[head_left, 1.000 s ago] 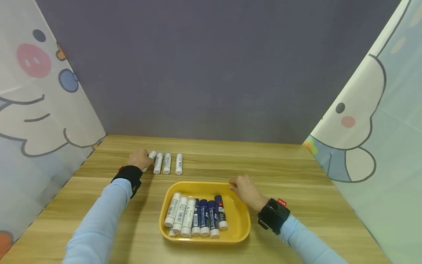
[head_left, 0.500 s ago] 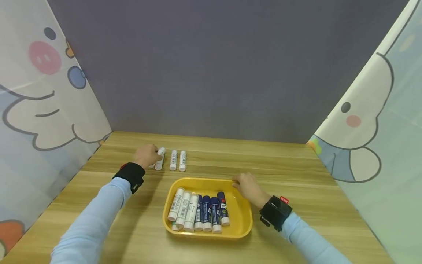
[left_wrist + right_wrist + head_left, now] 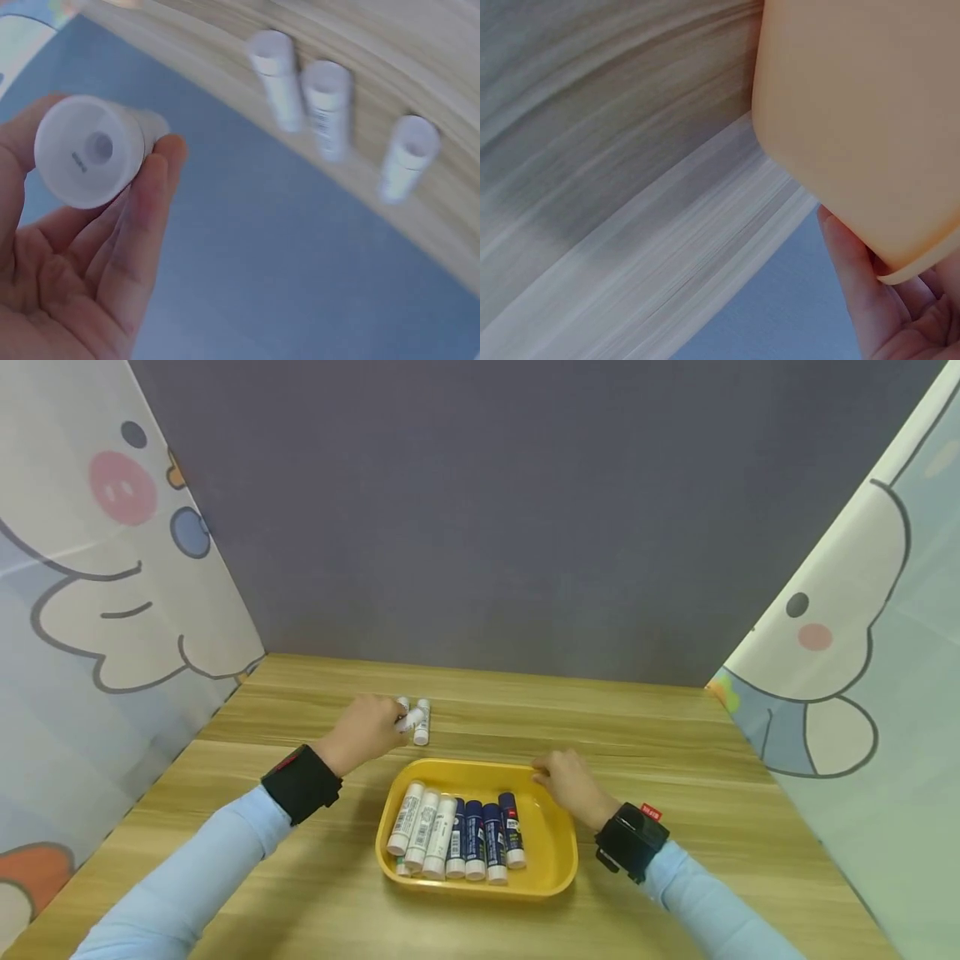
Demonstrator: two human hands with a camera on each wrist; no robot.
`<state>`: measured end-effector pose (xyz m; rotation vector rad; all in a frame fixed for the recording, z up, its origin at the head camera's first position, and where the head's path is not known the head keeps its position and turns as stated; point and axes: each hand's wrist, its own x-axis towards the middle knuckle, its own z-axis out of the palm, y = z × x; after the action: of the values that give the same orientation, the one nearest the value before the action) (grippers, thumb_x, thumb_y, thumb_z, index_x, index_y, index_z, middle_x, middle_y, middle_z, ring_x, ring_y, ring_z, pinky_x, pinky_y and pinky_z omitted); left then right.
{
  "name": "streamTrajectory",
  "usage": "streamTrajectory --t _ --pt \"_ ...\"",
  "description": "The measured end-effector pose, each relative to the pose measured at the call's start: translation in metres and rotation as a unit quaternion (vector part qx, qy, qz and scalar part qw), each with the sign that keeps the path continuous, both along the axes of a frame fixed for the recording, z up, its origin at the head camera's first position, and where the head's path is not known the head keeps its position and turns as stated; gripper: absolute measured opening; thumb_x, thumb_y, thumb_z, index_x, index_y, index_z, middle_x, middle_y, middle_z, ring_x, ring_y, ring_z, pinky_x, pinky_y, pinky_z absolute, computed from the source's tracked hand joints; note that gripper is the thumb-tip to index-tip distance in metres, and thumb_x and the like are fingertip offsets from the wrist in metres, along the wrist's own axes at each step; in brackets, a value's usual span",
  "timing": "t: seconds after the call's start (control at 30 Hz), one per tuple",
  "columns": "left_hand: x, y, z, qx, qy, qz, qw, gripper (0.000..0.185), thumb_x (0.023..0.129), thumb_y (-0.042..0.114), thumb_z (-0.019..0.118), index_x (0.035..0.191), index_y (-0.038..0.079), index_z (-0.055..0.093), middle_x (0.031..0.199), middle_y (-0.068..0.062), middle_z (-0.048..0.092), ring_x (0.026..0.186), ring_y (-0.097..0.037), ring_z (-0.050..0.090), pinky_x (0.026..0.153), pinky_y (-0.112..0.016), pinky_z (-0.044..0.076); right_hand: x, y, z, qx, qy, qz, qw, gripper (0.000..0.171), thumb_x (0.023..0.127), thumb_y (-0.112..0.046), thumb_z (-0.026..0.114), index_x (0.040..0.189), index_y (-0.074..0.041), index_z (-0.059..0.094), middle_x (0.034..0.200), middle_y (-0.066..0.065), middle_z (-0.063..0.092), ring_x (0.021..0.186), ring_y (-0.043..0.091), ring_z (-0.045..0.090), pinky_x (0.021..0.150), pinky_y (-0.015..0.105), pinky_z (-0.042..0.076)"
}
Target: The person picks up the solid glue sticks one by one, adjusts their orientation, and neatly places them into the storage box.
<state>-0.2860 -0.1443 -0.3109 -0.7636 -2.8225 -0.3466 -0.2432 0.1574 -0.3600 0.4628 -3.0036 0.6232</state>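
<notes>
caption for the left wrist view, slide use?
Left hand holds a white glue stick; three more lie on the wooden table.

Yellow tray (image 3: 557, 858); white, navy glue sticks (image 3: 456, 837).

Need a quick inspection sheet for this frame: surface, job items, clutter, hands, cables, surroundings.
Surface: wooden table.
Job's things: yellow tray holding white and blue glue sticks; white glue sticks on table beyond the tray.
Clutter: nothing seen.
Grippers: left hand has a grip on a white glue stick; right hand holds the tray's far right rim.
Cables: nothing seen.
Surroundings: grey back wall, cartoon-print curtains on both sides.
</notes>
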Motion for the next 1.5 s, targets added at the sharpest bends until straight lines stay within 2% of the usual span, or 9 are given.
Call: streamTrajectory --t 0.1,0.3,0.47,0.6,0.77,0.93,1.07,1.33,1.5 --pt "0.014 0.007 0.006 -0.015 -0.008 -0.011 0.9998 0.014 0.074 0.013 0.069 0.068 0.009 0.058 0.054 0.001 0.038 0.048 -0.011 0.031 0.047 -0.024 0.023 0.000 0.001 0.000 0.000 0.002 0.005 1.000 0.009 0.082 -0.007 0.066 0.089 -0.004 0.071 0.074 0.003 0.065 0.059 0.010 0.046 0.054 0.022 0.041" --pt "0.038 0.023 0.018 -0.021 -0.062 -0.020 0.9977 0.011 0.075 0.014 0.070 0.072 0.011 0.059 0.056 0.002 0.045 0.050 -0.011 0.037 0.048 -0.024 0.029 0.000 0.001 -0.001 0.000 -0.007 0.001 1.000 0.011 0.082 -0.007 0.066 0.091 -0.004 0.071 0.075 0.003 0.066 0.058 0.010 0.046 0.052 0.021 0.040" --pt "0.055 0.037 0.026 -0.035 -0.091 -0.034 0.9946 0.012 0.075 0.015 0.070 0.075 0.012 0.059 0.058 0.003 0.047 0.049 -0.010 0.040 0.046 -0.022 0.033 -0.001 0.002 -0.001 -0.001 -0.001 0.006 1.000 0.008 0.082 -0.007 0.065 0.088 -0.004 0.071 0.070 0.001 0.063 0.056 0.010 0.045 0.051 0.021 0.038" --pt "0.067 0.047 0.031 -0.044 -0.106 -0.045 0.9924 0.014 0.076 0.015 0.071 0.075 0.011 0.058 0.059 0.003 0.048 0.050 -0.011 0.042 0.047 -0.023 0.036 0.000 0.002 0.000 -0.002 0.000 0.001 1.000 0.012 0.082 -0.007 0.066 0.092 -0.003 0.071 0.075 0.003 0.066 0.058 0.010 0.046 0.052 0.021 0.038" --pt "0.078 0.057 0.030 -0.063 -0.115 -0.056 0.9898 0.013 0.075 0.017 0.073 0.078 0.010 0.062 0.062 0.004 0.051 0.055 -0.011 0.043 0.050 -0.024 0.037 0.000 0.002 0.000 0.004 -0.003 -0.006 1.000 0.017 0.083 -0.009 0.066 0.097 -0.002 0.070 0.086 0.009 0.069 0.063 0.012 0.049 0.058 0.023 0.042" --pt "0.086 0.063 0.024 -0.090 -0.128 -0.077 0.9845 0.013 0.075 0.020 0.073 0.078 0.011 0.064 0.060 0.006 0.049 0.055 -0.009 0.042 0.049 -0.022 0.036 0.000 0.002 0.001 0.002 -0.010 -0.008 1.000 0.016 0.083 -0.009 0.065 0.096 -0.002 0.070 0.084 0.007 0.069 0.062 0.012 0.049 0.057 0.023 0.043" --pt "0.089 0.070 0.019 -0.120 -0.134 -0.078 0.9806 0.013 0.074 0.021 0.074 0.077 0.013 0.065 0.060 0.007 0.050 0.054 -0.008 0.042 0.050 -0.021 0.037 0.001 0.002 0.001 0.005 -0.004 -0.007 1.000 0.016 0.082 -0.009 0.066 0.096 -0.002 0.070 0.085 0.009 0.069 0.062 0.011 0.049 0.057 0.023 0.044" --pt "0.082 0.080 0.008 -0.148 -0.153 -0.070 0.9746 0.017 0.076 0.018 0.072 0.065 0.014 0.059 0.053 0.006 0.043 0.049 -0.009 0.036 0.047 -0.021 0.032 0.002 0.002 0.000 0.002 -0.005 -0.004 1.000 0.013 0.082 -0.009 0.066 0.093 -0.004 0.071 0.077 0.005 0.068 0.058 0.010 0.047 0.054 0.022 0.041" --pt "0.078 0.083 0.004 -0.148 -0.157 -0.074 0.9737 0.011 0.077 0.019 0.072 0.070 0.014 0.065 0.055 0.007 0.047 0.050 -0.008 0.038 0.048 -0.021 0.034 0.002 0.002 0.002 0.012 -0.005 -0.008 1.000 0.015 0.082 -0.010 0.066 0.095 -0.004 0.071 0.083 0.007 0.070 0.065 0.013 0.049 0.065 0.028 0.043"
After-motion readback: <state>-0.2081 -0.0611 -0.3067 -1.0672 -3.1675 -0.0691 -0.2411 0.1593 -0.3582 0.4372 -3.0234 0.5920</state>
